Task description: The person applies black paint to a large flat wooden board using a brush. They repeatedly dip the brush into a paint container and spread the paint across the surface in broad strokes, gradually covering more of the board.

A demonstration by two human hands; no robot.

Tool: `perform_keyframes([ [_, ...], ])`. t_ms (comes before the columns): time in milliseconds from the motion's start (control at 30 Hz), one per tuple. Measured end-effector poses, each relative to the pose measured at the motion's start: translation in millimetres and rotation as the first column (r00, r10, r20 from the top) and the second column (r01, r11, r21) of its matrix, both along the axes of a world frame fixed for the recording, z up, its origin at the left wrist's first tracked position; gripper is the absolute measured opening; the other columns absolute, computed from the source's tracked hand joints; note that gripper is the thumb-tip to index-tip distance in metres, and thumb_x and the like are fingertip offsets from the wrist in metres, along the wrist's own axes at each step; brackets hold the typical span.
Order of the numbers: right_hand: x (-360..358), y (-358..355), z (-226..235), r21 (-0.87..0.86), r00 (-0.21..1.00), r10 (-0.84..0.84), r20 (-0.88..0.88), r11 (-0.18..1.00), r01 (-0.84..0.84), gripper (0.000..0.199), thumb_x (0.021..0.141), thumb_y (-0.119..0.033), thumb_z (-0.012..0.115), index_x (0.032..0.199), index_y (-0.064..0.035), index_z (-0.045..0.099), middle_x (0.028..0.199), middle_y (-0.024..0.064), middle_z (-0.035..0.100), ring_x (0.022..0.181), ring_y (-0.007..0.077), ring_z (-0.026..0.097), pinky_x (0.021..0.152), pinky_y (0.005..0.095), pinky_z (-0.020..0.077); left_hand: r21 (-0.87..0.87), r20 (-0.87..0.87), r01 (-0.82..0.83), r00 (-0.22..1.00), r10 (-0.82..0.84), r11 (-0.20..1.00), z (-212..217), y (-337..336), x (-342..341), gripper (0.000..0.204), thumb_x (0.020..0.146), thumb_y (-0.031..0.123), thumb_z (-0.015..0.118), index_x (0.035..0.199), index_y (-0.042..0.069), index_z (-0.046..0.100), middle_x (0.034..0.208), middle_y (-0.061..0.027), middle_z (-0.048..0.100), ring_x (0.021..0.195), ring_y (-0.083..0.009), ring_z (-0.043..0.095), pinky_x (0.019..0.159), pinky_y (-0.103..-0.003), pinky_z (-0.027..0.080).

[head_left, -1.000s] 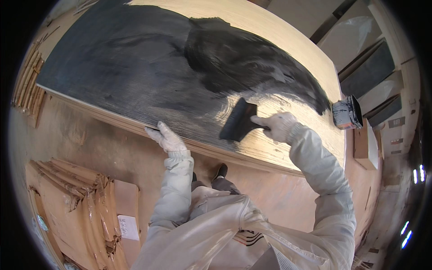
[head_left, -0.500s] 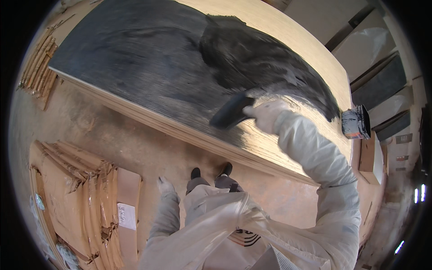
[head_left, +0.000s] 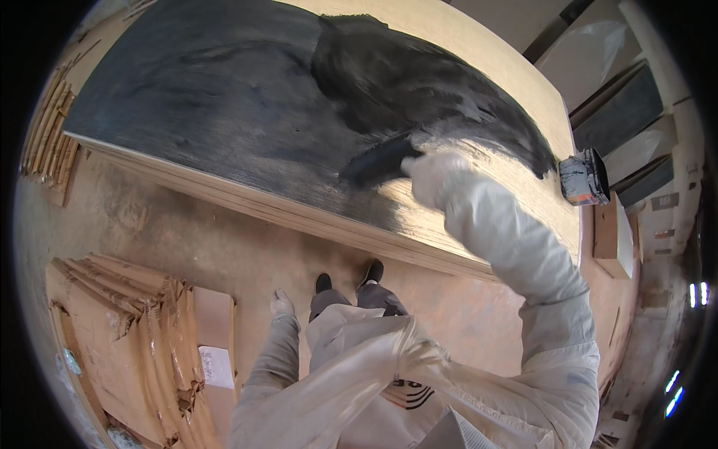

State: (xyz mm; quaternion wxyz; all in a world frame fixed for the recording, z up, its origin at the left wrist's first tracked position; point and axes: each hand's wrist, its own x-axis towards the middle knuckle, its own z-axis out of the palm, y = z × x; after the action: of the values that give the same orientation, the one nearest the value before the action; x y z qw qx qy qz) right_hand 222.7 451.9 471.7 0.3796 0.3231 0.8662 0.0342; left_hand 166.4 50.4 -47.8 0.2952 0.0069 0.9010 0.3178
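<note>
You are gripping a broad, flat black spreader [head_left: 378, 161] in your pale-gloved right hand [head_left: 437, 179] toward twelve o'clock on the pale wood-grained panel [head_left: 479, 49], your left hand [head_left: 281, 305] is hanging toward seven, grip unclear, and uneven pressure would be risking streaks in the black coating [head_left: 202, 97].

1. Warm glare brightens the bare wood [head_left: 490, 163].
2. Motion blurs the right hand [head_left: 440, 178] and black spreader [head_left: 380, 160].
3. Soft shadow darkens the floor [head_left: 187, 230] below the stacked boards [head_left: 262, 212].
4. Small lights [head_left: 704, 293] at far right burn out white.
5. Fisheye distortion bends straight edges toward the black rim.
</note>
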Motion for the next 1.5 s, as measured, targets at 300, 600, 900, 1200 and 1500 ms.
perform_keyframes([
  [300,25,-5,18,0.002,0.995,0.001,0.099,1.0,-0.001,0.062,0.094,-0.012,0.049,0.155,-0.0235,0.053,0.147,0.0103,0.064,0.136,0.0279,0.061,0.112,0.0433,0.0482,0.178,0.01,-0.148,0.989,0.149,0.973,-36,3,-41,0.056,0.109,0.042,0.045,0.14,-0.002,0.061,0.133,-0.0299,0.067,0.127,-0.044,0.063,0.108,-0.047,0.049],
  [600,25,21,9,-0.054,0.999,0.037,-0.001,0.998,-0.037,0.061,0.094,-0.012,0.051,0.153,-0.0264,0.055,0.142,0.01,0.068,0.135,0.0302,0.061,0.11,0.0444,0.0506,-0.168,0.239,0.05,0.971,-0.008,0.984,-29,-45,3,0.067,0.106,0.052,0.038,0.145,0.001,0.057,0.139,-0.0314,0.062,0.131,-0.0481,0.059,0.113,-0.051,0.045],
  [900,32,69,6,-0.032,0.997,0.039,-0.069,0.999,-0.041,0.064,0.092,-0.014,0.055,0.154,-0.0296,0.054,0.146,0.0106,0.064,0.136,0.0297,0.06,0.111,0.0444,0.0496,-0.018,0.457,-0.065,0.887,0.066,0.998,-87,-21,3,0.054,0.102,0.049,0.047,0.122,0.005,0.071,0.099,-0.0227,0.076,0.086,-0.0362,0.074,0.079,-0.047,0.057],
  [1200,46,-10,-10,-0.01,0.996,-0.012,-0.083,1.0,0.011,0.056,0.095,-0.022,0.052,0.151,-0.0237,0.054,0.111,0.0178,0.077,0.107,0.0378,0.073,0.098,0.0477,0.0551,0.069,0.589,-0.342,0.772,0.239,0.937,-55,-5,-11,0.033,0.099,0.039,0.057,0.096,0.008,0.068,0.07,-0.0043,0.061,0.052,-0.0188,0.057,0.049,-0.039,0.046],
  [1500,14,-33,-20,-0.02,0.975,-0.109,-0.196,0.994,0.107,0.036,0.102,-0.014,0.046,0.132,0.0011,0.06,0.104,0.0213,0.077,0.099,0.0384,0.076,0.08,0.0476,0.0605,-0.01,0.643,-0.304,0.727,0.239,0.953,-71,-44,-9,0.025,0.102,0.033,0.056,0.109,0.01,0.063,0.076,-0.0061,0.06,0.056,-0.018,0.055,0.046,-0.036,0.044],
])
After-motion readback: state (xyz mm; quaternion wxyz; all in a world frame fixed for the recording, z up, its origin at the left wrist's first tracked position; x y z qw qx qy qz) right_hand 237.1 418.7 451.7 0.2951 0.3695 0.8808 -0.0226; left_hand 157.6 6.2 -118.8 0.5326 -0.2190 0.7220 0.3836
